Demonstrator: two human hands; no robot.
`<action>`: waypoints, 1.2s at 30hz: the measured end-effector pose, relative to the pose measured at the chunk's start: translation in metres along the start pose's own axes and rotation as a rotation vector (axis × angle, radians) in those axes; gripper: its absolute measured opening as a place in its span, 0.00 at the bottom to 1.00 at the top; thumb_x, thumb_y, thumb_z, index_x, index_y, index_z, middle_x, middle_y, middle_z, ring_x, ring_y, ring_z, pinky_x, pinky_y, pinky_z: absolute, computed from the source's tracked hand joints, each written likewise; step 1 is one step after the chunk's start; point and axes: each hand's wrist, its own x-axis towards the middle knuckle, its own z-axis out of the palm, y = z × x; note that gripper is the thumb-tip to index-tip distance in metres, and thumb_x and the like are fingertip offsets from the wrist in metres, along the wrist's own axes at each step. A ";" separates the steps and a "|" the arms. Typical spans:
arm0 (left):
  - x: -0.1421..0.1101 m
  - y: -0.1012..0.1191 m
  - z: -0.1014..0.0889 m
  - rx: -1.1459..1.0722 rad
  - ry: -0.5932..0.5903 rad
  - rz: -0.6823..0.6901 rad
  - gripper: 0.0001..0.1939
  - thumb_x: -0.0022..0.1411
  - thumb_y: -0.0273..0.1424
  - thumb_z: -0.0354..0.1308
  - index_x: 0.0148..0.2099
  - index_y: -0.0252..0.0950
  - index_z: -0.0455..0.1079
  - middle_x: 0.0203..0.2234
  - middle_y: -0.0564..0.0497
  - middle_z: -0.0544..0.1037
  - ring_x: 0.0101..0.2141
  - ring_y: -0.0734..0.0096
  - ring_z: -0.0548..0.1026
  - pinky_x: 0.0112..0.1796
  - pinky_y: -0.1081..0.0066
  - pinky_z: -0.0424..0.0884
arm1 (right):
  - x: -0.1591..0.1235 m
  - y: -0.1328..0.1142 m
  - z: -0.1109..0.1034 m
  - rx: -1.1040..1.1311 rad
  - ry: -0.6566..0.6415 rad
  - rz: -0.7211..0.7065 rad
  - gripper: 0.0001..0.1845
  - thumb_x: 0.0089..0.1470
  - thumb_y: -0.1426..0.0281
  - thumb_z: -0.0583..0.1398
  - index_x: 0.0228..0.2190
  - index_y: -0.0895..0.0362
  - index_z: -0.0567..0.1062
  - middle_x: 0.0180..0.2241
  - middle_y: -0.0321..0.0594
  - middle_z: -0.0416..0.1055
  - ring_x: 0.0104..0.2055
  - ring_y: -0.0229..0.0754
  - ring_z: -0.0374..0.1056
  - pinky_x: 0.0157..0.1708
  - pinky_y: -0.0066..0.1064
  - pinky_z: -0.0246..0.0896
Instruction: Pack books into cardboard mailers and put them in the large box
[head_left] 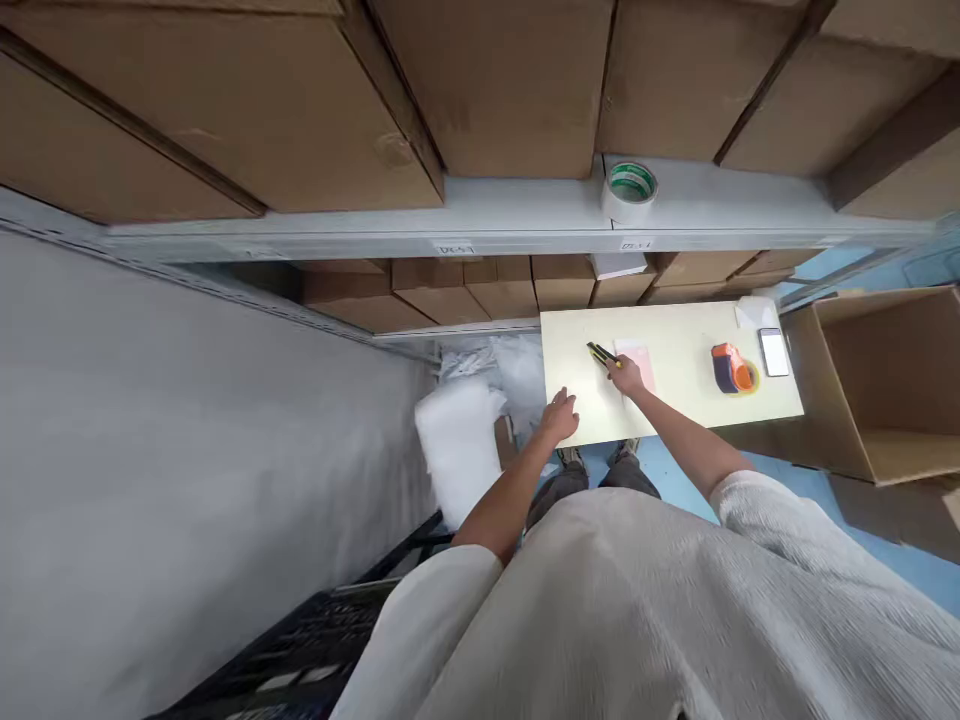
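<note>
My right hand [624, 375] is closed around a black and yellow utility knife [604, 354], held over the pale yellow tabletop [682, 335]. Beside and partly under that hand lies a pink and white paper pad [638, 366]. Near the left front corner of the tabletop rests my left hand [561, 416], its fingers partly spread and nothing seen in them. Farther right on the same top is an orange and dark tape dispenser [732, 369] with a yellow roll, with a phone [773, 352] next to it.
Shelves of cardboard boxes [517, 90] run along the back, and a tape roll [630, 192] sits on the shelf edge [525, 205]. An open carton [840, 380] stands at right. White foam wrap [457, 440] is at left, near a grey wall [187, 450] and a black crate [322, 640].
</note>
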 end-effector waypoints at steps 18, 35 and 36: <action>0.010 -0.012 0.015 -0.037 0.114 0.058 0.32 0.74 0.30 0.51 0.77 0.35 0.61 0.80 0.41 0.54 0.79 0.54 0.52 0.75 0.56 0.55 | -0.069 0.062 -0.011 -0.030 -0.118 0.008 0.10 0.70 0.63 0.62 0.38 0.55 0.78 0.28 0.40 0.83 0.29 0.42 0.75 0.26 0.28 0.60; 0.010 -0.004 0.012 0.058 0.100 -0.005 0.30 0.73 0.29 0.51 0.74 0.36 0.65 0.81 0.42 0.52 0.79 0.56 0.53 0.74 0.59 0.58 | -0.110 0.098 -0.016 0.044 -0.162 0.022 0.13 0.66 0.61 0.63 0.31 0.54 0.77 0.24 0.39 0.79 0.26 0.41 0.70 0.26 0.28 0.59; 0.010 -0.003 0.011 0.065 0.099 -0.008 0.29 0.73 0.29 0.50 0.74 0.36 0.65 0.81 0.42 0.52 0.79 0.55 0.53 0.74 0.58 0.59 | -0.109 0.098 -0.019 0.079 -0.147 0.019 0.15 0.66 0.59 0.63 0.31 0.54 0.77 0.24 0.39 0.80 0.25 0.40 0.69 0.25 0.28 0.59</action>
